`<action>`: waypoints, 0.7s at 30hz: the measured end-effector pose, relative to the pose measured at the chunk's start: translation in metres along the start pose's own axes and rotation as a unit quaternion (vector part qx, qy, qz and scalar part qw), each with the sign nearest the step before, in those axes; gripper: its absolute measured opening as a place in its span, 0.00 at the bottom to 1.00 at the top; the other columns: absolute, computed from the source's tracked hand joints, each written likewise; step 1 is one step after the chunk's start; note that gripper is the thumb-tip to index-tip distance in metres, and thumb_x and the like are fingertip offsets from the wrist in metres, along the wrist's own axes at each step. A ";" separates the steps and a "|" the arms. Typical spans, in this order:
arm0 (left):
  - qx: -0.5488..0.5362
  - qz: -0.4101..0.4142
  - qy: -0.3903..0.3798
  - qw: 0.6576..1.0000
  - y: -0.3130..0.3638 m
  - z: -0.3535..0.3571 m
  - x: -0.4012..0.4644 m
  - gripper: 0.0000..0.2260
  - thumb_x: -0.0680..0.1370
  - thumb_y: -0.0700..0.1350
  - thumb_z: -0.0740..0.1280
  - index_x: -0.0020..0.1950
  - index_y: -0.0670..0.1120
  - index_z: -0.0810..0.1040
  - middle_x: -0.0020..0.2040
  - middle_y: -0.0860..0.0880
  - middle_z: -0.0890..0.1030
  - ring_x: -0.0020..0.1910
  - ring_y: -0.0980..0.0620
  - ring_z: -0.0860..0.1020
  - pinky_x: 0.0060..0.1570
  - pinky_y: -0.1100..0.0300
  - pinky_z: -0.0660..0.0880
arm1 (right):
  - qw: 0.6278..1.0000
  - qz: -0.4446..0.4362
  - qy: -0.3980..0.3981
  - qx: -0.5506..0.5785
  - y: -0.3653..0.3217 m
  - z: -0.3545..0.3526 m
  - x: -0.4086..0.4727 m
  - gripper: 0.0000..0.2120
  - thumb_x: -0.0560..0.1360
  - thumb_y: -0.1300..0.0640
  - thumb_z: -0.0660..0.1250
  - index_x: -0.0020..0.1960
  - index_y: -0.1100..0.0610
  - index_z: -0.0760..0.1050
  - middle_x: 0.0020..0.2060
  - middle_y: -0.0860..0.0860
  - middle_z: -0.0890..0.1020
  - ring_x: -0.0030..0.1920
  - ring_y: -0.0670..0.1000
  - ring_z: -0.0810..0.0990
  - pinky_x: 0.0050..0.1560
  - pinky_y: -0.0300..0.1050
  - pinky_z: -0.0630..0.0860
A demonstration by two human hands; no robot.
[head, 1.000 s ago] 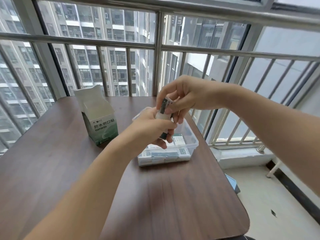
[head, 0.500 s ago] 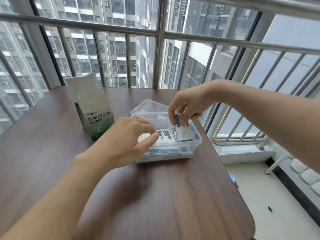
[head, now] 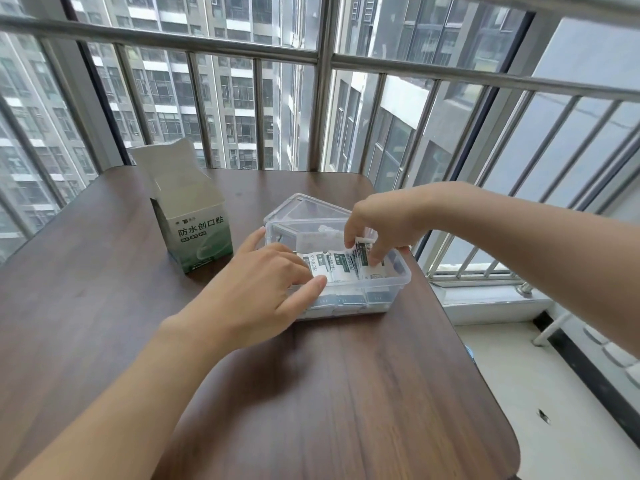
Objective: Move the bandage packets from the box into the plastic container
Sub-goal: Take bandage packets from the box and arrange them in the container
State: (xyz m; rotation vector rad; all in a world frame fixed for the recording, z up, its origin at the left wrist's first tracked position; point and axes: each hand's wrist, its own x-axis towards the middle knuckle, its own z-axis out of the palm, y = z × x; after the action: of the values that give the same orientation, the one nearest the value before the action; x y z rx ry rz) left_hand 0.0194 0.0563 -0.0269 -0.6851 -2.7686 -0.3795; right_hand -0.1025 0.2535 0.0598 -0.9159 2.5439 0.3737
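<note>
A clear plastic container [head: 403,271] stands on the wooden table, right of centre, with several white and green bandage packets [head: 337,268] lying inside. My right hand [head: 384,220] reaches down into it from the right and pinches one packet [head: 362,252] at the right side of the row. My left hand [head: 266,289] rests over the container's left front corner, fingers spread and fairly straight, fingertips touching the packets. The green and white bandage box [head: 197,233] stands upright to the left with its top flap open; its inside is hidden.
The container's clear lid [head: 304,207] lies behind it, partly under the container. The dark wooden table [head: 311,393] ends just right of the container, with a drop to the tiled floor. Metal window bars [head: 322,81] run behind the table.
My right hand came down from above the container into it with a packet. My left hand let go of the packets it held and moved to the container's left front corner.
</note>
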 end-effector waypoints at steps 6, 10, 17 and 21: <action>-0.009 0.013 0.021 1.000 0.000 0.001 0.000 0.26 0.83 0.60 0.48 0.41 0.52 0.81 0.43 0.58 0.83 0.49 0.58 0.78 0.71 0.49 0.63 | 1.000 0.022 -0.019 0.002 -0.003 0.005 0.000 0.33 0.75 0.53 0.76 0.76 0.45 0.66 0.67 0.49 0.77 0.46 0.59 0.86 0.31 0.42 0.81; -0.016 0.014 0.026 0.999 0.000 0.002 -0.001 0.27 0.83 0.60 0.47 0.42 0.52 0.82 0.43 0.58 0.83 0.48 0.57 0.77 0.69 0.49 0.64 | 0.998 0.035 -0.038 0.021 -0.005 0.002 0.004 0.33 0.73 0.51 0.77 0.75 0.45 0.68 0.65 0.49 0.78 0.49 0.58 0.86 0.24 0.37 0.78; -0.014 0.008 0.027 1.000 0.001 0.003 -0.002 0.27 0.83 0.61 0.47 0.43 0.52 0.82 0.42 0.57 0.83 0.48 0.57 0.76 0.68 0.50 0.64 | 0.996 0.061 -0.053 -0.025 -0.013 0.001 0.009 0.29 0.74 0.50 0.76 0.72 0.47 0.71 0.63 0.50 0.78 0.45 0.55 0.85 0.28 0.39 0.79; -0.015 0.002 0.024 1.000 0.002 0.004 -0.002 0.27 0.83 0.61 0.46 0.42 0.52 0.81 0.41 0.58 0.81 0.48 0.58 0.75 0.69 0.48 0.64 | 0.993 0.045 -0.062 -0.085 -0.015 0.003 0.011 0.26 0.77 0.52 0.73 0.73 0.49 0.70 0.64 0.52 0.79 0.50 0.58 0.85 0.41 0.46 0.84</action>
State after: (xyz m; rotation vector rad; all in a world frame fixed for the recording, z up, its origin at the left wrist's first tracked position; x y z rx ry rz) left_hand 0.0212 0.0584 -0.0308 -0.6793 -2.7216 -0.4315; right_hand -0.0992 0.2371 0.0508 -0.8102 2.4734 0.6617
